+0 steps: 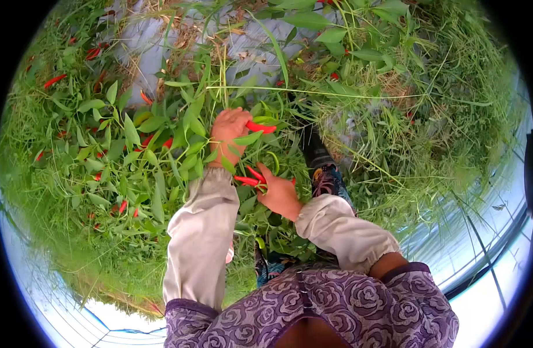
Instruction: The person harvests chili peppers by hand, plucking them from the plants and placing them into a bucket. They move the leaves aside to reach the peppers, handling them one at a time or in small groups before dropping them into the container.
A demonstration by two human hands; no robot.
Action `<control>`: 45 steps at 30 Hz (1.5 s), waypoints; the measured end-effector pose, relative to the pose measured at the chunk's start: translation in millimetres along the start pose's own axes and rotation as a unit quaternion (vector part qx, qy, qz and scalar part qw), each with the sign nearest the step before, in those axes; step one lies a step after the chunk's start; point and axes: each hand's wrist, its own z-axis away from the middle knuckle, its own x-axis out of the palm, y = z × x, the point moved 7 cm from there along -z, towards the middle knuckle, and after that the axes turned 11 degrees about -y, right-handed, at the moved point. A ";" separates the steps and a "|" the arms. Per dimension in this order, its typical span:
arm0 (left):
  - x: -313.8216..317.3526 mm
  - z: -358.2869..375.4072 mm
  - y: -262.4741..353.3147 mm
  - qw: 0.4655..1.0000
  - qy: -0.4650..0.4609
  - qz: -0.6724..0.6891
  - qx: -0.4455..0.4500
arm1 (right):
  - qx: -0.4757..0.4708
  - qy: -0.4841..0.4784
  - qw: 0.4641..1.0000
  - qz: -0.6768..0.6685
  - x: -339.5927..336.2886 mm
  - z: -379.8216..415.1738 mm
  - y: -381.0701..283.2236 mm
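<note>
Among the leaves of a pepper plant [156, 124], my left hand [227, 136] is closed on a red chili pepper [262, 127], which points right from my fingertips. Lower and slightly right, my right hand [280, 194] is closed round several red chili peppers [247, 181], whose ends stick out to the left. A curved green pepper [273, 159] hangs just above my right hand. Leaves cover part of my left hand and wrist. Both forearms are in pale sleeves.
More red peppers [55, 80] hang in the foliage on the left. Grey ground sheeting [144, 46] with dry straw lies at the top. A dark boot [316, 152] stands right of my hands. Tall grass [463, 116] grows on the right.
</note>
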 end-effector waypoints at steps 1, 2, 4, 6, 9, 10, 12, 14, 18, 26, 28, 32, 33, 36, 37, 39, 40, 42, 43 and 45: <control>-3.2 2.0 15.9 0.998 0.010 0.052 0.041 | 0.001 0.032 0.999 0.016 -4.0 0.6 0.5; -2.6 1.7 39.8 0.998 -0.021 0.019 0.054 | 0.002 0.064 0.997 0.031 -6.2 2.8 2.1; -9.5 4.9 62.9 0.992 -0.023 0.115 -0.046 | 0.003 0.079 0.996 0.051 -7.5 5.6 12.5; -6.9 14.4 65.0 0.911 -0.014 0.357 -0.205 | -0.001 0.119 0.991 0.053 -22.4 11.1 21.1; -14.8 39.2 53.9 0.741 0.115 0.639 -0.173 | 0.018 0.167 0.985 0.037 -49.0 18.1 30.6; -25.1 49.8 55.8 0.692 0.139 0.683 -0.189 | 0.024 0.198 0.979 0.044 -62.0 21.2 30.3; -33.4 74.9 55.6 0.667 0.131 0.708 -0.192 | 0.045 0.255 0.963 0.073 -83.3 29.0 37.3; -42.5 97.8 68.5 0.651 0.110 0.723 -0.204 | 0.052 0.278 0.956 0.083 -98.4 39.3 35.6; -50.6 142.1 114.1 0.588 0.058 0.774 -0.227 | 0.051 0.374 0.914 0.149 -128.3 67.5 18.5; -87.8 217.4 153.5 0.615 0.084 0.771 -0.144 | -0.232 0.453 0.833 0.217 -142.6 145.9 -143.6; -113.1 231.3 155.4 0.621 0.130 0.764 -0.115 | -0.261 0.361 0.891 0.091 -129.1 175.5 -201.0; -149.6 248.8 147.2 0.640 0.184 0.744 -0.056 | -0.167 -0.052 0.917 -0.359 -49.7 170.7 -247.7; -153.7 255.7 145.1 0.649 0.179 0.739 -0.038 | -0.168 -0.059 0.919 -0.351 -29.5 169.9 -253.4; -175.8 282.5 169.4 0.612 0.169 0.773 -0.005 | -0.170 -0.117 0.904 -0.375 39.0 169.1 -265.1; -177.9 293.3 170.5 0.612 0.182 0.770 0.000 | -0.176 -0.123 0.907 -0.362 56.6 167.2 -269.1; -179.2 306.8 174.3 0.586 0.194 0.787 0.016 | -0.175 -0.150 0.912 -0.339 77.7 172.2 -278.7; -178.9 317.6 171.8 0.592 0.214 0.777 0.013 | -0.179 -0.156 0.914 -0.330 91.3 173.1 -281.8; -166.9 338.2 162.7 0.605 0.230 0.762 -0.004 | -0.195 -0.118 0.917 -0.328 115.5 170.7 -278.2; -163.4 346.7 161.1 0.617 0.237 0.750 -0.028 | -0.196 -0.125 0.918 -0.320 129.0 170.6 -279.5; -153.3 363.5 158.4 0.608 0.263 0.749 -0.029 | -0.229 -0.055 0.951 -0.201 145.6 167.7 -276.3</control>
